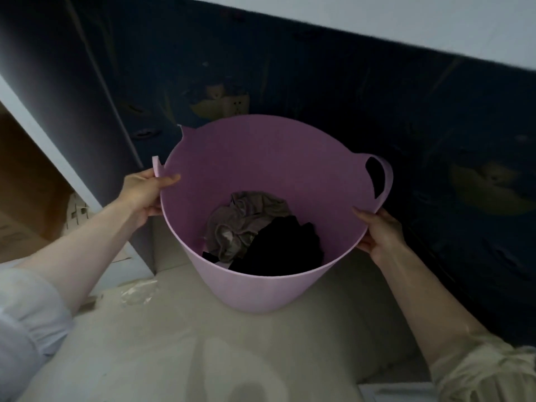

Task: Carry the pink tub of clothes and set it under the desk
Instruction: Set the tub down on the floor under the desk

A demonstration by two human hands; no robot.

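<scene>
The pink tub fills the middle of the view, its base near or on the pale floor; whether it touches I cannot tell. Inside lie a grey garment and a black garment. My left hand grips the tub's rim on the left, beside a broken handle stub. On the right rim, just below the intact loop handle, my right hand holds on. The desk top's white underside edge runs across the top of the view.
A dark blue patterned wall with a socket stands right behind the tub. A white and dark panel rises on the left, with cardboard boxes beyond it. Crumpled clear plastic lies on the floor at the left.
</scene>
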